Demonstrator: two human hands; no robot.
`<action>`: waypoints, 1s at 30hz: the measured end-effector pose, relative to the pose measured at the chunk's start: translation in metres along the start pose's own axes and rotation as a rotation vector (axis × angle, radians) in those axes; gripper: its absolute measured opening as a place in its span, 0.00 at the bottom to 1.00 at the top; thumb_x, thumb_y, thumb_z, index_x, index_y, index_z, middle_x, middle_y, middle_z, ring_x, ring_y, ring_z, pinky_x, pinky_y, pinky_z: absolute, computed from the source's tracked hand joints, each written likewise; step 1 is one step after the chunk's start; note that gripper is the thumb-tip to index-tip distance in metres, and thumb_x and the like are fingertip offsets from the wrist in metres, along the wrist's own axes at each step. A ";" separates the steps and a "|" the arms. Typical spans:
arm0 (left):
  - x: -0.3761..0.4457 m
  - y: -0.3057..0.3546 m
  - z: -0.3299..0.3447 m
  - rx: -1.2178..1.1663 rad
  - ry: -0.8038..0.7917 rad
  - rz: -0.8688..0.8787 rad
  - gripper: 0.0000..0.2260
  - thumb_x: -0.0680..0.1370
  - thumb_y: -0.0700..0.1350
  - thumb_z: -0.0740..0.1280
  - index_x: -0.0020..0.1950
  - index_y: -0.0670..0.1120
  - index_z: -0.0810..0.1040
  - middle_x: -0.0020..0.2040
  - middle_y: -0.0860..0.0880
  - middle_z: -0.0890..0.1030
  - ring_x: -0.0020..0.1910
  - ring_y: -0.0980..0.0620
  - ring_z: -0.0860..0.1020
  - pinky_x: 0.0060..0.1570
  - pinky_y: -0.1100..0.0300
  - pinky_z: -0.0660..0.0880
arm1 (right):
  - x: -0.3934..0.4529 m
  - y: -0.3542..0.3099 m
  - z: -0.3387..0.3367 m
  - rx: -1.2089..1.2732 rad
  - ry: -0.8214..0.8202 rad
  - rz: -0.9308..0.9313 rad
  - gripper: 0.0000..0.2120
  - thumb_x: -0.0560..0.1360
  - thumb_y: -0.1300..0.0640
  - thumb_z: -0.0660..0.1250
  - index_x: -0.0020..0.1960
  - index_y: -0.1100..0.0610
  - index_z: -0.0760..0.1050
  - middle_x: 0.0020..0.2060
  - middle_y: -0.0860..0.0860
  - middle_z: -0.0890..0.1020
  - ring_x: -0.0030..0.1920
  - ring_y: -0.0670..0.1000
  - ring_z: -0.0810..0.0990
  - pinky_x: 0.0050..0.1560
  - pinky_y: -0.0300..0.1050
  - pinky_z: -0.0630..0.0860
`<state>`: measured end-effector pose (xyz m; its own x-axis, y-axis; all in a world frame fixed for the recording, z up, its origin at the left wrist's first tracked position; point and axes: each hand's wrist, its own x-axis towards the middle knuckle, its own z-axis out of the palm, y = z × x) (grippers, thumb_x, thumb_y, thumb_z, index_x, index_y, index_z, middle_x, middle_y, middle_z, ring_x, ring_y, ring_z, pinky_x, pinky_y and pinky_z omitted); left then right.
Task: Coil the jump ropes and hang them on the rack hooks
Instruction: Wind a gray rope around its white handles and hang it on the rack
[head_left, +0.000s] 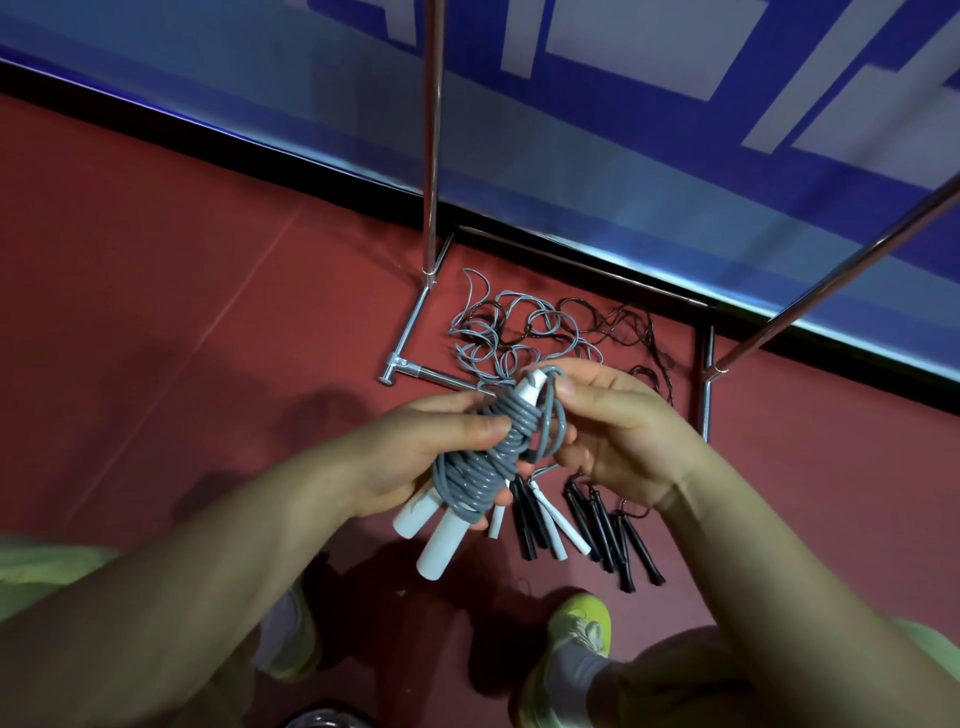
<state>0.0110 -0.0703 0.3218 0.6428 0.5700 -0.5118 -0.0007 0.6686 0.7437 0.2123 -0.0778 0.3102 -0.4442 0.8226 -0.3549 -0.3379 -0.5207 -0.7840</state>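
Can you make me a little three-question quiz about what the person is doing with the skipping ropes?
1. True or false: the left hand grips the coiled grey jump rope with white plastic handles.
2. What is the right hand pinching?
A. a black handle
B. the grey cord at the top of the bundle
C. the shiny metal rack pole
3. Fill in: the loose tangle of grey and black ropes lies on the red ____.

Key
1. True.
2. B.
3. Floor; those ropes are not coiled yet, and their black and white handles lie below the hands.
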 end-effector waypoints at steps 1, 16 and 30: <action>-0.001 0.000 0.001 0.012 -0.005 -0.014 0.14 0.68 0.46 0.65 0.53 0.45 0.77 0.41 0.44 0.84 0.33 0.48 0.82 0.28 0.54 0.79 | -0.001 0.000 0.001 -0.023 0.047 -0.005 0.08 0.66 0.55 0.76 0.43 0.56 0.81 0.30 0.49 0.75 0.26 0.42 0.68 0.24 0.33 0.62; -0.081 0.035 0.092 0.046 0.041 0.157 0.13 0.66 0.48 0.68 0.46 0.42 0.76 0.35 0.44 0.81 0.27 0.48 0.80 0.24 0.57 0.77 | -0.093 -0.049 0.082 0.227 0.296 -0.102 0.13 0.65 0.50 0.73 0.32 0.56 0.72 0.24 0.47 0.67 0.21 0.42 0.65 0.23 0.32 0.59; -0.128 0.114 0.142 0.117 0.073 0.252 0.08 0.77 0.47 0.63 0.47 0.43 0.78 0.33 0.46 0.81 0.31 0.49 0.81 0.31 0.59 0.77 | -0.140 -0.162 0.150 -0.178 0.667 -0.477 0.14 0.79 0.56 0.65 0.35 0.54 0.71 0.27 0.49 0.65 0.27 0.46 0.63 0.28 0.39 0.64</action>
<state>0.0380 -0.1347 0.5333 0.5765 0.7472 -0.3308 -0.0622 0.4438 0.8939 0.2045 -0.1425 0.5635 0.3159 0.9373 -0.1474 -0.2040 -0.0846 -0.9753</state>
